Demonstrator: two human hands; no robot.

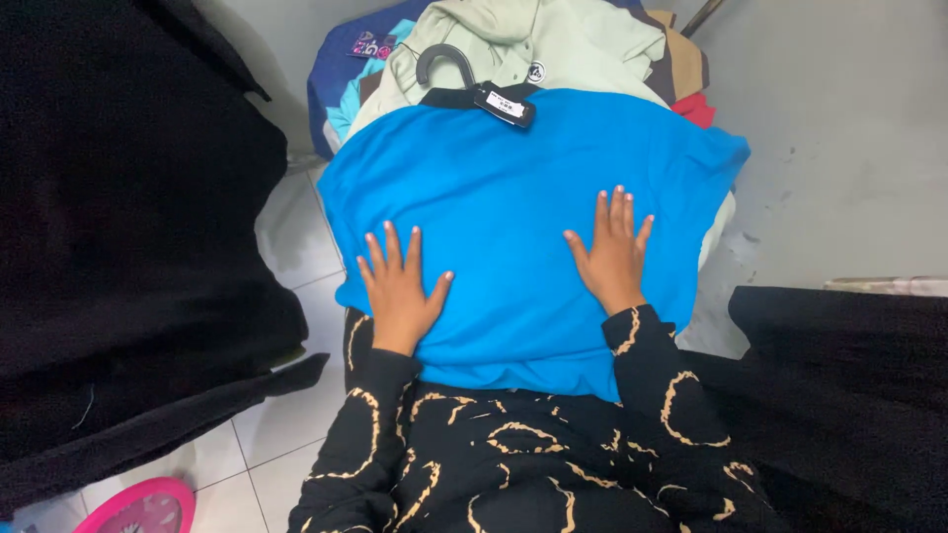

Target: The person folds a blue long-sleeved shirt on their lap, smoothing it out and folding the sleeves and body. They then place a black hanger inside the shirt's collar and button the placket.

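A bright blue garment (513, 207) lies spread flat over my lap and a pile of clothes. It hangs on a black hanger (449, 74) whose hook points away from me, with a dark tag (506, 104) at the collar. My left hand (400, 281) rests flat on the lower left of the blue fabric, fingers spread. My right hand (614, 252) presses flat on the right side, fingers together. Neither hand grips anything. My sleeves are black with a tan looping pattern.
Under the blue garment lies a pile with a pale green garment (523, 39), a navy piece (331, 84) and a red one (696, 109). Black cloth (128, 227) hangs at the left and lies at the right (849, 375). A pink round object (143, 508) sits on white floor tiles (286, 237).
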